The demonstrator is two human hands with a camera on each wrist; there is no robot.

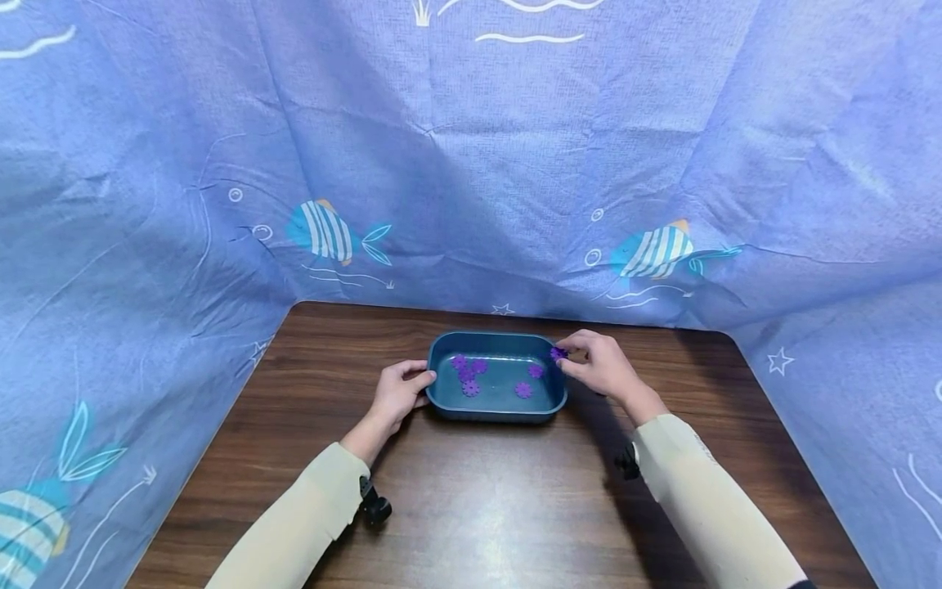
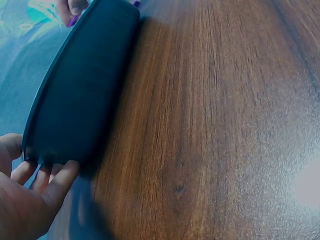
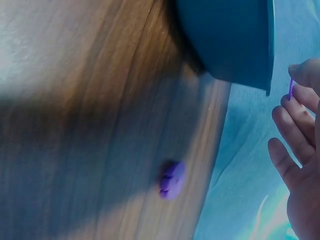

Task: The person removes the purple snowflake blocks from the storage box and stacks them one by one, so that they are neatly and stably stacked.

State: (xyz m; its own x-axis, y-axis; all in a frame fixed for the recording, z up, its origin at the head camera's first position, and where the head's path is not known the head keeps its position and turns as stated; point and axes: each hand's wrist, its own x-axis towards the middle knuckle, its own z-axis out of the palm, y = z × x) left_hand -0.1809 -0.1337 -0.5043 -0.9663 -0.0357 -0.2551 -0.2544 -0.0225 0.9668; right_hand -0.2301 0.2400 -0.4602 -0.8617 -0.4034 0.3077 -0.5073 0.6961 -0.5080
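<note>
My left hand [image 1: 397, 393] grips the left end of a dark teal rectangular container [image 1: 496, 415], its thumb at the rim and its fingers against the outer wall, as the left wrist view [image 2: 50, 187] also has it. Several small purple flower-shaped discs [image 1: 523, 390] lie on the container's floor, most of them bunched toward its left side. At the container's right end, my right hand [image 1: 599, 364] pinches another purple flower-shaped disc [image 1: 558, 353] between thumb and fingers. In the right wrist view this disc [image 3: 291, 89] appears edge-on, just outside the container's rim.
On the brown wooden table [image 1: 471, 507], one more purple piece [image 3: 172, 180] lies outside the container, in the right wrist view. A blue cloth with printed fish [image 1: 651, 249] hangs behind the table and along both sides.
</note>
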